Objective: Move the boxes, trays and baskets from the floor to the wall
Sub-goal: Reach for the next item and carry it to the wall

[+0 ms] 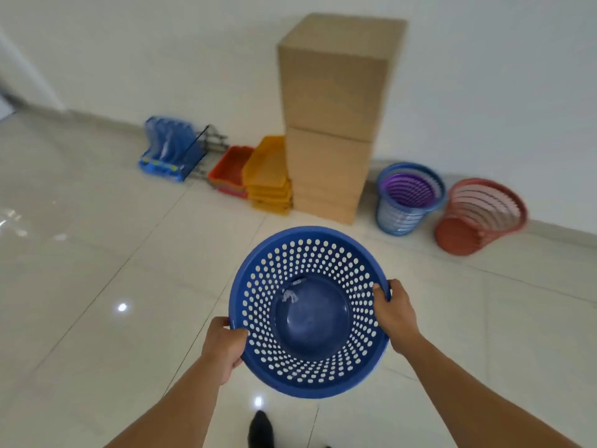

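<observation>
Round blue holey basket (310,318), rim pinched in left grip (223,347) and right grip (395,318). Shiny tiled floor (97,286) below. Plain white wall (161,43) along frame top.

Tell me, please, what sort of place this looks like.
Probably a bare indoor room, perhaps a storeroom: a glossy tiled floor, a plain white wall, and stacked cardboard boxes, trays and baskets lined up along it. The left hand and right hand hold a blue basket.

Blue dots, tan card, bright plastics
The near perforated basket (310,312) is showing deep blue, dotted with pale holes; far cardboard boxes (336,92) are showing tan, orange trays (268,176) and red trays (231,168) left, blue slatted basket (395,218), purple basket (408,190), brick-red basket (481,218) right.
</observation>
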